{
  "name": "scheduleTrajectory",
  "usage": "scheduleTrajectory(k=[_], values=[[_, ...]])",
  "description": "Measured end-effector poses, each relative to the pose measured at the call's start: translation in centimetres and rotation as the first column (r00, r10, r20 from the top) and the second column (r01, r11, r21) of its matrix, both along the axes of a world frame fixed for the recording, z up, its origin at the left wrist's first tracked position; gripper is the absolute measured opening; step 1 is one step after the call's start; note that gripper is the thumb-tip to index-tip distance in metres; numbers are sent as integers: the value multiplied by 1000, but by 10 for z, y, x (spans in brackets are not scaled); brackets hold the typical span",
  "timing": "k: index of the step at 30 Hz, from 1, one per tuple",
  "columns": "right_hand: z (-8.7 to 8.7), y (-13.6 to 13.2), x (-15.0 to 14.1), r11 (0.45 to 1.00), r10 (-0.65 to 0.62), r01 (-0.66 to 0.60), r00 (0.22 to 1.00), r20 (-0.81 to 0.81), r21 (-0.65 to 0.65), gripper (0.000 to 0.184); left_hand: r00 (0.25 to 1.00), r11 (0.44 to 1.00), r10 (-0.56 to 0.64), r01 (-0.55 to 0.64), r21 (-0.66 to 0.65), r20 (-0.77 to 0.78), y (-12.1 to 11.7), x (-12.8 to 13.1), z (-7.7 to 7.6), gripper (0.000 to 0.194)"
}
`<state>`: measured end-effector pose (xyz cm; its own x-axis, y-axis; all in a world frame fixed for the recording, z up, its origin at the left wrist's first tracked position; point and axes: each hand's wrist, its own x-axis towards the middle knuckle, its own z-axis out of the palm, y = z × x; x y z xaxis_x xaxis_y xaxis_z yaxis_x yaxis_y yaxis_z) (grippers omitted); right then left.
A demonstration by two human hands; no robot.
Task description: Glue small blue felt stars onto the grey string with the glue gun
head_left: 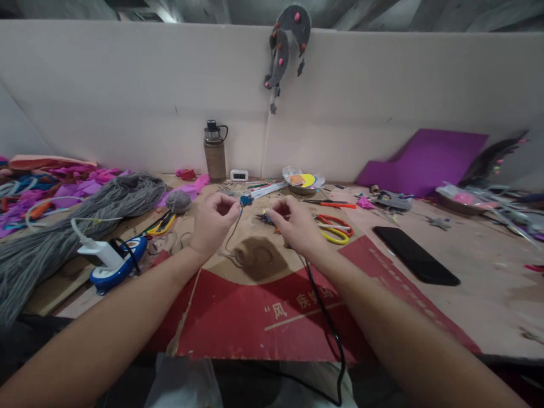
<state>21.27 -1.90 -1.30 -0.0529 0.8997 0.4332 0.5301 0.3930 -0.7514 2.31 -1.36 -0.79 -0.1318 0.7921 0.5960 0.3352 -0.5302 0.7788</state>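
My left hand (215, 221) is raised over a red and brown cardboard sheet (255, 306), its fingers pinched on a small blue piece (245, 200) from which a thin grey thread (232, 232) hangs down. My right hand (297, 225) is beside it, fingers curled over a small dark object that I cannot make out. A black cable (327, 323) runs from under my right hand toward the table's front edge.
A thick bundle of grey yarn (63, 226) and a grey yarn ball (178, 200) lie at left, with a white charger on a blue base (111, 262). Scissors (334, 228), a black phone (415, 255), a bottle (215, 151), a bowl (302, 182) and purple foam (425, 161) are around.
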Motion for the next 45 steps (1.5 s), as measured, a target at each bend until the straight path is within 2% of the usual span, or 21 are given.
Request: scheduleTrajectory(k=[1, 2, 4, 6, 7, 9, 10, 12, 15, 18, 21, 26, 28, 30, 32, 34, 36, 40, 45], values=[[-2, -5, -10, 995, 85, -92, 977, -196, -28, 21, 999, 1000, 17, -16, 19, -37, -2, 2, 1, 8], [-4, -10, -20, 976, 166, -207, 905, -392, -63, 29, 997, 999, 30, -27, 36, -73, -4, 3, 1, 8], [-7, -18, -37, 907, 232, -410, 671, -704, -93, 43, 990, 997, 43, -34, 67, -138, -6, 6, 1, 7], [-8, -23, -45, 842, 192, -523, 518, -834, -132, 54, 981, 996, 52, -36, 85, -189, -7, 9, 0, 5], [-8, -24, -46, 817, 166, -554, 492, -855, -161, 56, 977, 995, 57, -39, 91, -207, -7, 10, 0, 4], [-7, -23, -44, 801, 139, -558, 522, -841, -214, 54, 973, 995, 65, -46, 89, -221, -8, 11, 0, 3], [-7, -22, -41, 816, 142, -531, 568, -811, -229, 49, 974, 996, 65, -49, 78, -218, -8, 12, 0, 3], [-8, -17, -35, 885, 158, -415, 692, -705, -209, 37, 980, 999, 47, -42, 30, -191, -8, 13, 0, 5], [-9, -10, -28, 980, 142, -193, 866, -480, -57, 23, 993, 997, -13, 4, -75, -117, -8, 14, -1, 11], [-7, -9, -24, 992, 113, -89, 941, -320, 89, 22, 996, 989, -73, 66, -136, -50, -7, 14, -3, 15], [-3, -10, -22, 988, 113, -83, 964, -241, 132, 28, 992, 977, -126, 123, -172, -5, -7, 15, -4, 16], [1, -7, -16, 988, 99, -79, 984, -151, 136, 8, 969, 938, -236, 246, -245, 69, -6, 15, -6, 16], [2, -4, -12, 991, 98, -81, 981, -165, 105, 10, 934, 891, -334, 357, -281, 128, -5, 13, -6, 16], [3, -3, -9, 993, 102, -90, 977, -185, 73, 10, 877, 818, -439, 481, -316, 198, -2, 11, -6, 18], [4, -2, -6, 993, 115, -107, 975, -192, 48, 11, 838, 763, -480, 545, -348, 260, 1, 8, -6, 21], [5, -2, -3, 992, 127, -125, 975, -181, 23, 11, 841, 760, -460, 538, -363, 284, 3, 6, -6, 22], [5, -2, -1, 991, 135, -136, 979, -153, 4, 11, 866, 790, -431, 498, -357, 253, 4, 4, -5, 21], [6, -3, -2, 988, 150, -152, 986, -79, -18, 12, 896, 827, -436, 436, -355, 83, 1, 3, 0, 19], [8, -5, -4, 986, 158, -158, 987, -10, -45, 12, 884, 801, -467, 415, -431, -17, -2, 2, 5, 16]])
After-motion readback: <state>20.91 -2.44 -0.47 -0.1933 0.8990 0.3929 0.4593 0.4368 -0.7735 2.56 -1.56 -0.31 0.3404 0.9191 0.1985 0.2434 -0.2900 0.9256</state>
